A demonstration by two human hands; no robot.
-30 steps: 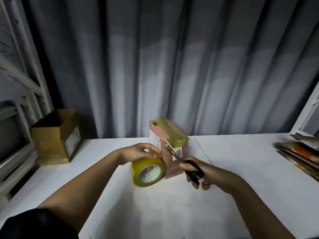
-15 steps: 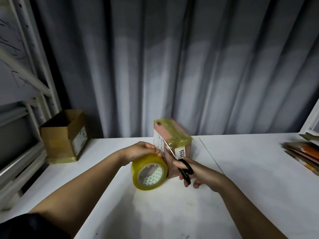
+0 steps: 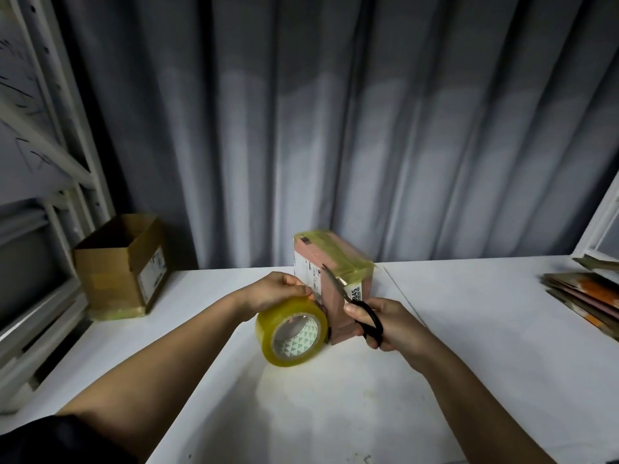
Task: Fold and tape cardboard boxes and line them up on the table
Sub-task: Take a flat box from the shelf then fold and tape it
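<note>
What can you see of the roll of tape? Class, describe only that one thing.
The roll of tape is a wide ring of glossy, yellowish clear tape wound on a white core printed with green triangles. It stands on edge, tilted, its open middle facing the camera, just left of the pink box on the white table. The left hand holds it from above, fingers curled over its top edge. Whether it rests on the table is unclear.

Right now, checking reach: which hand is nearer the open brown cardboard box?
Left. The left hand is right of the open brown cardboard box; the right hand lies farther right.
</note>
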